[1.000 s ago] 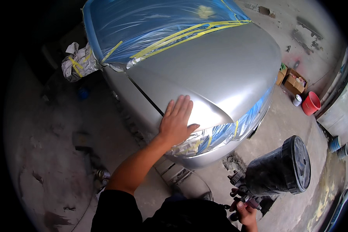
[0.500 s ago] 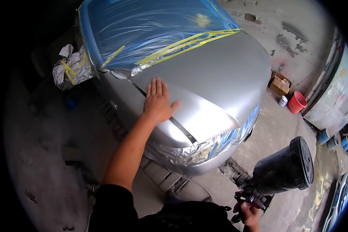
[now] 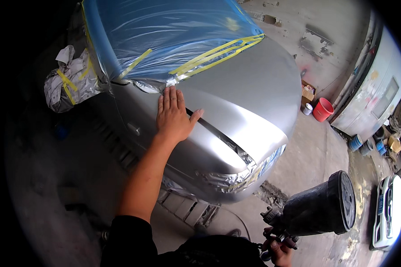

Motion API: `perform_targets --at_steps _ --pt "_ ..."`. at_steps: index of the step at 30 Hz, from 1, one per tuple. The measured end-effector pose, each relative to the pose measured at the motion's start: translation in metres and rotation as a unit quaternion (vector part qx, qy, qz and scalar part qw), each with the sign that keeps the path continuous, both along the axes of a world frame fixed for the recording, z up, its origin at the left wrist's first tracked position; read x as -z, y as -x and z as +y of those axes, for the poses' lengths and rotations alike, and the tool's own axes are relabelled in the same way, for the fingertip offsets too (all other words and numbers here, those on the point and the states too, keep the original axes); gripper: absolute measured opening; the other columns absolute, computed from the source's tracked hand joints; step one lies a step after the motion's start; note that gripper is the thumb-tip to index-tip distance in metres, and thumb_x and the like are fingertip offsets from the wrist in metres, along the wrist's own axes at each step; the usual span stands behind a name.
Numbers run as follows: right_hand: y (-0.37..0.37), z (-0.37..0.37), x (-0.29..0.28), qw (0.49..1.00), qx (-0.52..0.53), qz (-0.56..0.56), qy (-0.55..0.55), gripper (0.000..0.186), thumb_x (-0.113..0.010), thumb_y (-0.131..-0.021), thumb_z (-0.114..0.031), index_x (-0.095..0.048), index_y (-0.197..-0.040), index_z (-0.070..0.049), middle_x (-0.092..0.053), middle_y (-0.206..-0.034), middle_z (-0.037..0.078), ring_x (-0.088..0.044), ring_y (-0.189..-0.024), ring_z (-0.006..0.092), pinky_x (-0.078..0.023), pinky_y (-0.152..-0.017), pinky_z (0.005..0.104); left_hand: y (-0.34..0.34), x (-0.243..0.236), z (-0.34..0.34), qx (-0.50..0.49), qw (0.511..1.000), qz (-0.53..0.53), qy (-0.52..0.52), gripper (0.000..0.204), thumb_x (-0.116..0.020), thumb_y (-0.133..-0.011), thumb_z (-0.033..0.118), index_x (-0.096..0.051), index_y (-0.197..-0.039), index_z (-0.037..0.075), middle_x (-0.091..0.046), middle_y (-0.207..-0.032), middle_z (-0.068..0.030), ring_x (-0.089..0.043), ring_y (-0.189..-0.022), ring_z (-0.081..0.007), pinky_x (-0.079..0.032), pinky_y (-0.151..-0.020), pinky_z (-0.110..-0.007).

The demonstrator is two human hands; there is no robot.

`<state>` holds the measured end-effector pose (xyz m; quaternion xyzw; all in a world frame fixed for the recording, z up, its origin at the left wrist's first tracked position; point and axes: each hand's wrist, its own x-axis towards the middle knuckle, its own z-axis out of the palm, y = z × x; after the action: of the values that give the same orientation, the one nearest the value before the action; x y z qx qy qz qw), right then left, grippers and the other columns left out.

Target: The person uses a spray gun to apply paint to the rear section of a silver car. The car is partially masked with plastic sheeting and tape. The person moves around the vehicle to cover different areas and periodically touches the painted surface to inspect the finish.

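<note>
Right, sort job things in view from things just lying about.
Job, apparently:
black cylindrical-cupped spray gun, in the right hand
glossy silver car, under the left hand
its blue plastic sheeting and yellow tape

Seemingly lying about:
red round bucket
whitish round can
brown cardboard box

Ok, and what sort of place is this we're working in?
Most likely a car-body paint shop: the silver car is masked with blue film and yellow tape, and the right hand holds what looks like a spray gun with a dark cup.
</note>
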<state>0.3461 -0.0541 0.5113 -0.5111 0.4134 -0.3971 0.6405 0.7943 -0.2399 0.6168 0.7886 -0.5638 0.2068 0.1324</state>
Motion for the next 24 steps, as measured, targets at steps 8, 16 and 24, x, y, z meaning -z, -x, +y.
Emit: perform_targets --at_steps 8,16,24 --pt "0.011 0.014 0.0 0.999 -0.024 -0.027 0.005 0.035 -0.062 -0.09 -0.016 -0.051 -0.117 0.004 -0.062 -0.107 0.016 -0.063 -0.075 0.018 -0.052 -0.064 0.0307 0.051 -0.003 -0.03 0.03 0.998 0.018 -0.049 0.092 -0.036 -0.09 0.063 -0.018 -0.143 -0.01 -0.014 -0.151 -0.0275 -0.006 -0.144 -0.035 -0.004 -0.116 -0.043" --pt "0.022 0.01 -0.008 0.997 -0.013 -0.08 -0.006 0.043 -0.062 -0.09 -0.021 -0.046 -0.121 0.006 -0.059 -0.112 0.019 -0.063 -0.071 0.0184 -0.052 -0.062 0.0304 0.177 0.071 0.027 0.476 0.868 0.009 -0.143 0.072 -0.041 -0.093 0.052 -0.042 -0.134 -0.006 -0.038 -0.144 -0.0183 -0.028 -0.138 -0.0299 -0.018 -0.115 -0.04" --pt "0.012 0.025 -0.009 0.996 0.003 -0.092 0.011 0.044 -0.062 -0.09 -0.02 -0.045 -0.123 0.006 -0.059 -0.112 0.019 -0.061 -0.071 0.0161 -0.052 -0.062 0.0287 0.036 0.038 0.071 0.161 0.983 -0.085 -0.001 0.082 -0.048 -0.09 0.053 -0.025 -0.143 -0.005 -0.021 -0.151 -0.0216 -0.016 -0.142 -0.0335 -0.012 -0.115 -0.047"
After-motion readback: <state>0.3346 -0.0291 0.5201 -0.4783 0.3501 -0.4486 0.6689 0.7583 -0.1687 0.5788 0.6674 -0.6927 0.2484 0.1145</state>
